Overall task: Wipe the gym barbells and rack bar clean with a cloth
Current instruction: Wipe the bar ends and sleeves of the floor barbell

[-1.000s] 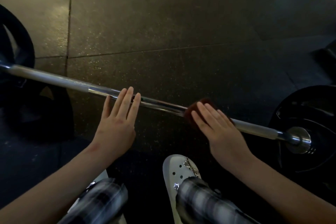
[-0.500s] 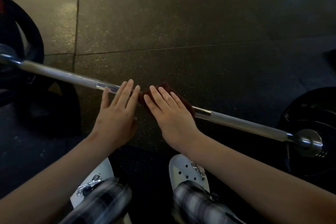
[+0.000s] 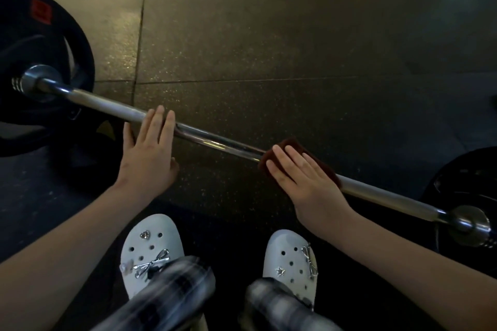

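Note:
A steel barbell (image 3: 215, 141) lies on the dark rubber floor, running from upper left to lower right, with a black plate at each end. My left hand (image 3: 149, 153) rests flat on the bar left of its middle, fingers straight. A dark red cloth (image 3: 293, 146) is draped over the bar right of the middle. My right hand (image 3: 301, 177) presses down on that cloth with straight fingers.
The left black plate (image 3: 40, 43) carries a red label; the right plate (image 3: 468, 180) sits at the frame's edge. My two white clogs (image 3: 150, 247) stand just behind the bar. Dark rubber floor tiles (image 3: 269, 35) stretch beyond it.
My right hand has slid the cloth along the bar to the right, away from my left hand. The left hand stays flat on the bar. The view has shifted left.

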